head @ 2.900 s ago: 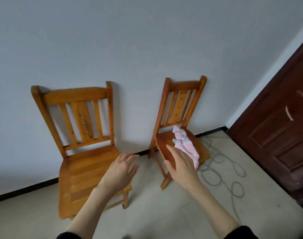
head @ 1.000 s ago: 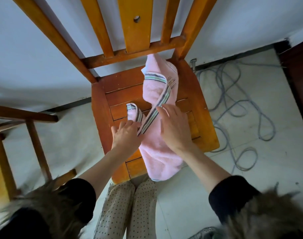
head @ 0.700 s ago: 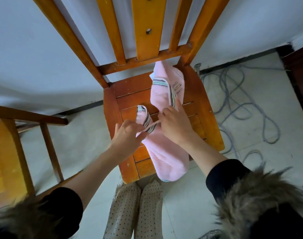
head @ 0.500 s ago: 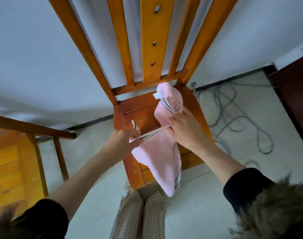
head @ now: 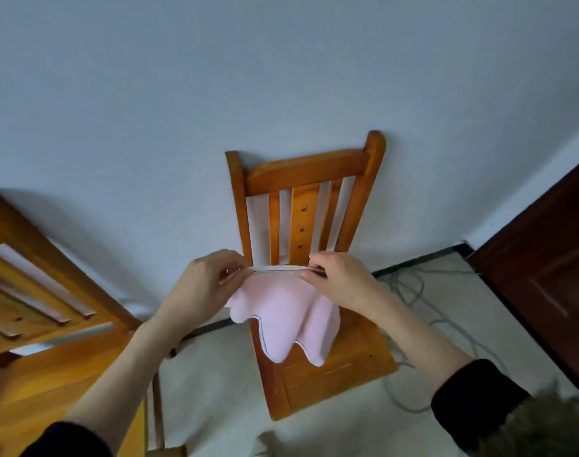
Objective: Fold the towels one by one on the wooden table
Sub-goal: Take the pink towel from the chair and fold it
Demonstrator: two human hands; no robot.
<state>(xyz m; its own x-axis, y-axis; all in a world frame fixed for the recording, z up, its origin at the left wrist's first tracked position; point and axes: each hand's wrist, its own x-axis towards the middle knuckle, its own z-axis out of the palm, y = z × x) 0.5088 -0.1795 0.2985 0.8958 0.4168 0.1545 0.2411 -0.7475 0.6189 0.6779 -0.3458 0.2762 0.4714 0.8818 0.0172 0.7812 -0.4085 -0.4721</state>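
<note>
The soft pink towel (head: 286, 311) with a thin dark stitched border hangs in the air above the seat of an orange-brown wooden slatted chair (head: 306, 206). Its top edge is stretched tight and almost level between the two hands, and the rest falls down in loose waves; the lower corners hang over the seat, and I cannot tell whether they touch it. The left hand (head: 204, 288) pinches the left end of the top edge between thumb and curled fingers. The right hand (head: 339, 280) pinches the right end in the same way. Both sleeves are dark. The chair stands against a pale grey-blue wall (head: 215, 94). A second wooden chair (head: 34, 291) is at the left. Grey cables (head: 446, 311) lie on the light floor, near a dark brown door (head: 552, 265) at the right.
</note>
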